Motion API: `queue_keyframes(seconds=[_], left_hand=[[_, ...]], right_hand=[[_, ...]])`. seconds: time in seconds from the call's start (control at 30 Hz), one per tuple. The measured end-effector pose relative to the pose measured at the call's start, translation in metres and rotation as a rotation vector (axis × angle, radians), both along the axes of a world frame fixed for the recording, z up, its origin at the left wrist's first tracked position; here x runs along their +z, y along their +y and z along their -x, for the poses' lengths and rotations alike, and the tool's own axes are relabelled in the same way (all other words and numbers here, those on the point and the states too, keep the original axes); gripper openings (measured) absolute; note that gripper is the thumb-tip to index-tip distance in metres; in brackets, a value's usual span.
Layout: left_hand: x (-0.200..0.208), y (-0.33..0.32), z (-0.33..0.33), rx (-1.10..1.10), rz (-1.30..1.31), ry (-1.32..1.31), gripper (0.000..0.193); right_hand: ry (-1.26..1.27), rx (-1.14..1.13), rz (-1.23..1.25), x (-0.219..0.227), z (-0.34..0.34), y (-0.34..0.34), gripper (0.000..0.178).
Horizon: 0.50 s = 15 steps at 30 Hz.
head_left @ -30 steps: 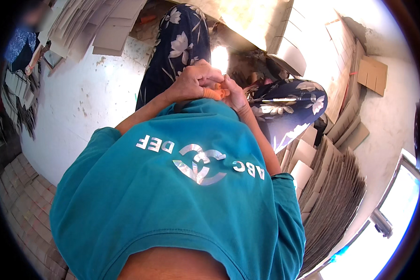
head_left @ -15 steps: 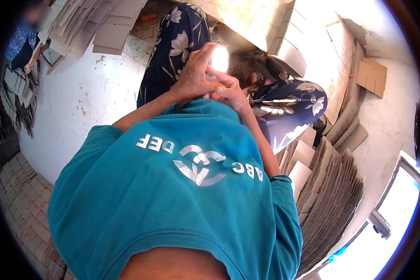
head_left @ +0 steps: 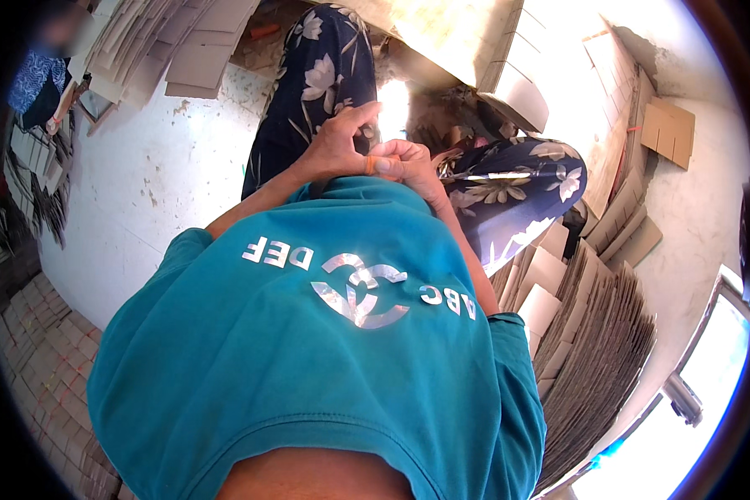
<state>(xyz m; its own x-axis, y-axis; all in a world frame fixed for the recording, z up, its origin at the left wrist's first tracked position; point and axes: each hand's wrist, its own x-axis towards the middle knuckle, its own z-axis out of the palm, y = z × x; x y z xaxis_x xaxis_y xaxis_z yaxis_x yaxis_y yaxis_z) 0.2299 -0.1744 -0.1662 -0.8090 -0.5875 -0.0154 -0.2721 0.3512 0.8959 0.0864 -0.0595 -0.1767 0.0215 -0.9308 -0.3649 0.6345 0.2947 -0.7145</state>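
Note:
My two hands meet over my lap, above my teal shirt and dark flowered trousers. My left hand has its fingers curled and pinched together at the fingertips. Pressed against it, my right hand is closed in a loose fist. A small orange band sits between them, wrapped on a finger where the hands touch. Both hands grip it. What lies under the hands is hidden.
Stacks of flat cardboard sheets fan out on my right, and more lie at the upper left. Folded cardboard boxes stand ahead in bright light. A white floor is on my left. Another person in blue is at the far left.
The orange band showed more widely between my hands a second ago. My left fingers rose upright half a second ago and have curled back down onto the right hand.

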Motion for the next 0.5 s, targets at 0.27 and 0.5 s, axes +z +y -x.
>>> queue_keyframes(seconds=[0.27,0.5], left_hand=[[0.001,-0.006,-0.004,-0.055,-0.161,0.064,0.078],[0.008,0.004,0.010,0.108,0.243,-0.026,0.072]], right_hand=[[0.009,0.040,0.162,-0.006,0.000,-0.007,0.038],[0.119,0.012,-0.025,0.007,-0.005,-0.010,0.032]])
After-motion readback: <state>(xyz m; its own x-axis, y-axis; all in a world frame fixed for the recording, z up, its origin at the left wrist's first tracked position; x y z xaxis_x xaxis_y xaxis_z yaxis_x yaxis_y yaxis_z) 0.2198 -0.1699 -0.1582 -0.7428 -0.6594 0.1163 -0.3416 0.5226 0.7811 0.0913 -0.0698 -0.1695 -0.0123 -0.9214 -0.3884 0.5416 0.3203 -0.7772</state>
